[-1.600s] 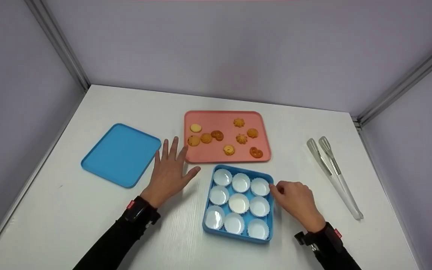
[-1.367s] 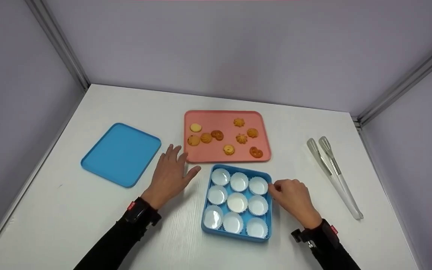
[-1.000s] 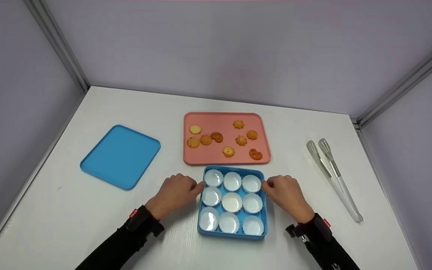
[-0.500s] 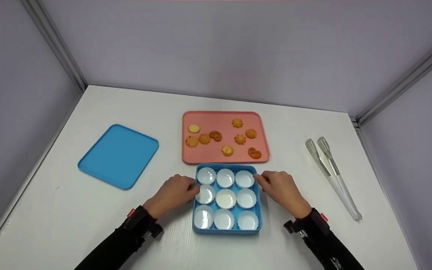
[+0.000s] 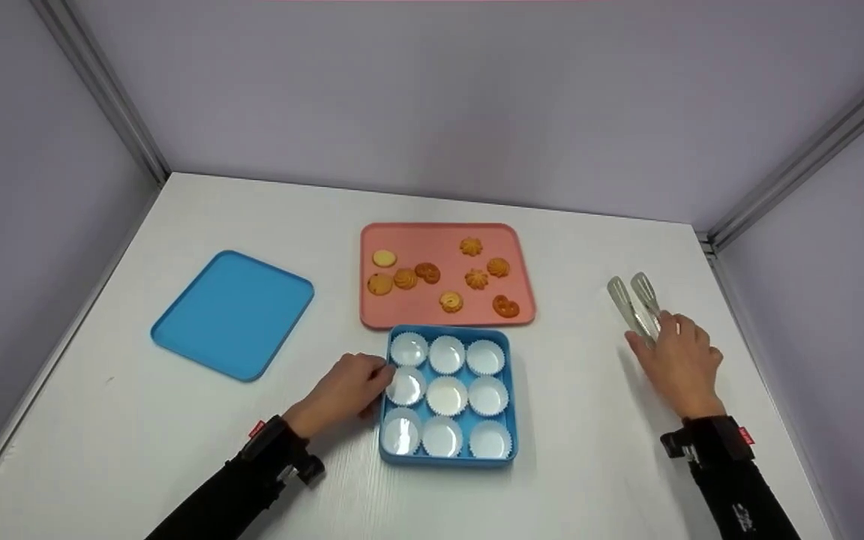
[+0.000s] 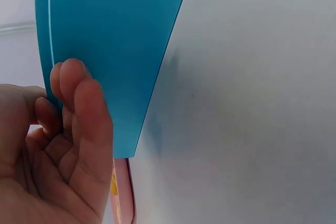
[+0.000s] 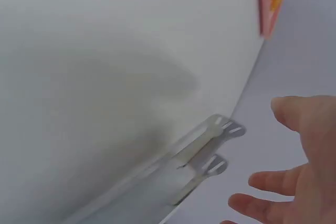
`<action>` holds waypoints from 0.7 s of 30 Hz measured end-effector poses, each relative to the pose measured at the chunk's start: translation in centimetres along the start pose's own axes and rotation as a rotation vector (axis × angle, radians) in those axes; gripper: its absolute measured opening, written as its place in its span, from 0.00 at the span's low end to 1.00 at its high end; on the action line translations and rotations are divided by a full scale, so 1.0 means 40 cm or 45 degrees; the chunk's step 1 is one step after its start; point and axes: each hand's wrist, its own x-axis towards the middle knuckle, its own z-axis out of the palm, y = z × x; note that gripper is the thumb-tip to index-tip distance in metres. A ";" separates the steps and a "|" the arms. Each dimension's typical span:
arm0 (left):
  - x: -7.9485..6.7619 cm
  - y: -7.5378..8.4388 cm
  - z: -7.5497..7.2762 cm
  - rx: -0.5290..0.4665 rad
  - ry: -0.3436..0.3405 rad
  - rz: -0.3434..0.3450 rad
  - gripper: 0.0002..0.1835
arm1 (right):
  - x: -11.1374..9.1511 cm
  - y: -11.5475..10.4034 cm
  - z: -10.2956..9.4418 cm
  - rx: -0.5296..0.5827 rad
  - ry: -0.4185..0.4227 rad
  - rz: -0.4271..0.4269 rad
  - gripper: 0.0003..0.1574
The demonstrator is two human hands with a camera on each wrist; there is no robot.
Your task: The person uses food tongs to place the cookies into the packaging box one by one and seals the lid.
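In the head view a blue square box (image 5: 448,461) stands on the white table, holding several white paper baking cups (image 5: 447,395). My left hand (image 5: 346,394) pinches the box's left wall, its thumb over the rim. The left wrist view shows the fingers (image 6: 93,114) against the outside of that wall. Over at the right, my right hand (image 5: 679,371) hovers above a pair of tongs (image 5: 625,304) and covers their handles in the head view. Its fingers are spread and apart from the tongs in the right wrist view.
Directly behind the box lies a pink tray (image 5: 432,244) with several cookies (image 5: 405,278) and pretzels (image 5: 505,306) scattered on it. A flat blue lid or tray (image 5: 233,315) rests at the left. Grey walls (image 5: 432,112) enclose the table's back and sides.
The box has slid left and straightened up beneath the pink tray. My left hand came down onto its left wall; my right hand left its right rim and moved right, over the tongs.
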 end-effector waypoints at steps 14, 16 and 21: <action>0.005 -0.005 0.012 -0.078 -0.050 -0.026 0.18 | 0.028 0.080 0.058 0.099 -0.148 0.074 0.47; 0.007 -0.006 0.012 -0.090 -0.054 -0.022 0.18 | 0.033 0.084 0.057 0.098 -0.153 0.079 0.44; 0.010 -0.004 0.012 -0.082 -0.054 -0.016 0.18 | 0.043 0.096 0.050 0.135 -0.167 0.128 0.38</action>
